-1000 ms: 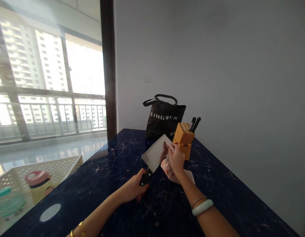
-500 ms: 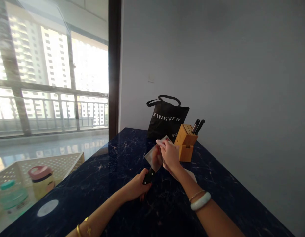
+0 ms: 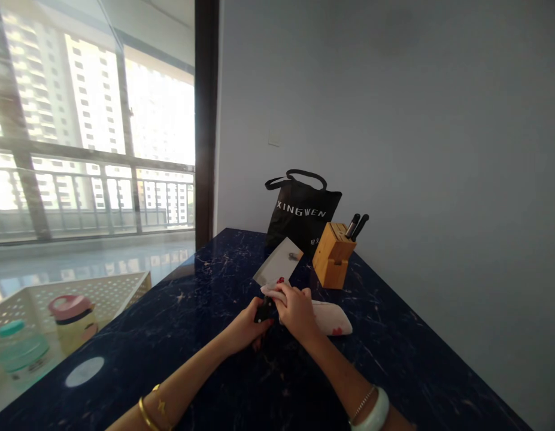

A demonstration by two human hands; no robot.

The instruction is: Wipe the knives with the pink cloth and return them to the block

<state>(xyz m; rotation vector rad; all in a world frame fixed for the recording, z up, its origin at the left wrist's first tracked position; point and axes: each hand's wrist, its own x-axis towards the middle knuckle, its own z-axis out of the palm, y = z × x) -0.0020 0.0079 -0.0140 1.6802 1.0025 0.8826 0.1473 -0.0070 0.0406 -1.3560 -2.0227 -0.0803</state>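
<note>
My left hand (image 3: 249, 323) is wrapped round the black handle of a cleaver (image 3: 279, 263), whose broad shiny blade points away from me, tilted above the dark table. My right hand (image 3: 296, 308) grips a white cloth with red patches (image 3: 332, 318) and presses a fold of it against the blade near the handle. The rest of the cloth hangs out to the right from under my right hand. Part of the handle and the lower blade are hidden by my fingers and the cloth.
A wooden knife block (image 3: 333, 257) with black-handled tools stands beyond my right hand. Behind it, a black tote bag (image 3: 299, 209) leans near the wall. On the left, a white perforated basket (image 3: 124, 293) holds two bottles; a white disc (image 3: 85, 372) lies at the table's left edge.
My right hand has slid the cloth down the blade, from near its far end toward the handle, uncovering most of the blade. My left hand keeps its hold on the cleaver.
</note>
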